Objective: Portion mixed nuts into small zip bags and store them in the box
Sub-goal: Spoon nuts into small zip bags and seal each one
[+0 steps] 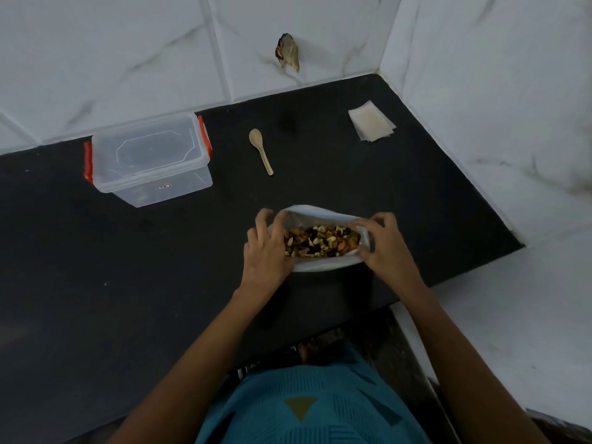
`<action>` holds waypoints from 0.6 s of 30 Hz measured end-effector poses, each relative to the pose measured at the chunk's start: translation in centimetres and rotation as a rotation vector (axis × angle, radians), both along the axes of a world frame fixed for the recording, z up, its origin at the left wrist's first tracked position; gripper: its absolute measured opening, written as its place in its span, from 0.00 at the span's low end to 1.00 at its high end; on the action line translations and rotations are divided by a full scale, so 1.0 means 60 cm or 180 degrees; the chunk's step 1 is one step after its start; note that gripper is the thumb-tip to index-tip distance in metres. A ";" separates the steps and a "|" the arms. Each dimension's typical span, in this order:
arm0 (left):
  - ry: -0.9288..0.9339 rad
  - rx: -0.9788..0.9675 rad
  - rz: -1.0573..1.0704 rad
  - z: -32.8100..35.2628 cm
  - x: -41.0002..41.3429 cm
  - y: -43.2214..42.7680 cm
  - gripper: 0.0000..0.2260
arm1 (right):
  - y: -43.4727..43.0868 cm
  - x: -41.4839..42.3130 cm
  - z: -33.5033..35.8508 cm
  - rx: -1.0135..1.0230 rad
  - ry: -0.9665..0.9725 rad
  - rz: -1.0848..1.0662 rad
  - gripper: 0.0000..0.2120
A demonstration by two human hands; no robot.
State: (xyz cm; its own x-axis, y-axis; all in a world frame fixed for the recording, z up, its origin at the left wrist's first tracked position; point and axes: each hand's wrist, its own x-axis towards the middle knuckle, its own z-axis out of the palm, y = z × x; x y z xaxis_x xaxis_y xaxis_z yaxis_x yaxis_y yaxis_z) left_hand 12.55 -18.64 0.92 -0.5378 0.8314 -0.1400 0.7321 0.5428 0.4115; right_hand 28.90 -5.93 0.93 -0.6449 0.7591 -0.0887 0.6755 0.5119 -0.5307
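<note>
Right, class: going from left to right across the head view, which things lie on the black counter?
box → spoon → nut bag → zip bags

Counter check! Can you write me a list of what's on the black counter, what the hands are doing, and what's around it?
Surface: black counter, dark and flat, set into a wall corner.
Job's things: nut bag open at the front, with mixed nuts inside; wooden spoon lying behind it; clear box with red clips, lid on, back left; small zip bags stacked flat, back right.
Clutter: nothing seen.
Hands: left hand and right hand each grip one end of the nut bag's mouth.
Cables: nothing seen.
Surroundings: white marbled wall tiles; a crumpled scrap stuck on the wall.
</note>
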 end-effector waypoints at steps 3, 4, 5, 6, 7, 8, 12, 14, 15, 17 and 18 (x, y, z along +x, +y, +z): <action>-0.0001 -0.0306 -0.0068 -0.012 0.003 -0.006 0.39 | -0.007 -0.008 -0.011 -0.0141 -0.0231 0.0179 0.24; -0.0149 -0.0286 -0.0072 -0.016 0.002 -0.006 0.38 | -0.009 -0.010 -0.014 -0.0245 -0.0204 0.0202 0.24; -0.0331 -0.0211 -0.0066 -0.019 -0.002 -0.007 0.37 | -0.008 -0.010 -0.015 -0.0349 -0.0176 0.0199 0.24; -0.0523 -0.0097 -0.0055 -0.021 -0.008 -0.008 0.35 | -0.005 -0.009 -0.014 -0.0457 -0.0135 0.0161 0.23; -0.0696 0.0056 -0.0057 -0.021 -0.015 -0.009 0.31 | 0.000 -0.007 -0.013 -0.0570 -0.0063 0.0108 0.21; -0.0816 0.0261 -0.0074 -0.021 -0.023 -0.009 0.26 | 0.004 -0.005 -0.011 -0.0652 0.0022 0.0065 0.18; -0.1137 0.1106 0.0206 -0.022 -0.031 -0.011 0.07 | 0.009 -0.010 -0.011 -0.0595 0.0545 -0.0138 0.09; -0.1407 0.1337 0.0448 -0.023 -0.030 -0.008 0.07 | 0.010 -0.015 -0.013 -0.0534 0.0728 -0.0202 0.10; -0.1490 0.1385 0.0511 -0.024 -0.031 -0.006 0.08 | 0.011 -0.016 -0.012 -0.0569 0.0749 -0.0220 0.09; -0.1478 0.1277 0.0466 -0.027 -0.039 -0.002 0.12 | 0.018 -0.016 -0.012 -0.0711 0.0740 -0.0224 0.09; -0.1389 0.1167 0.0388 -0.029 -0.044 0.000 0.14 | 0.023 -0.016 -0.012 -0.0770 0.0736 -0.0221 0.09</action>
State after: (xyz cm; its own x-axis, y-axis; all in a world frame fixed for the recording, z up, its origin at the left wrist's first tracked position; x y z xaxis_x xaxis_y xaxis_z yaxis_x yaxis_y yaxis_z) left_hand 9.93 -18.63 -0.84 -0.5898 0.8031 -0.0850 0.3936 0.3778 0.8381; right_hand 27.97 -4.55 0.20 -0.6165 0.7767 -0.1291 0.5519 0.3093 -0.7744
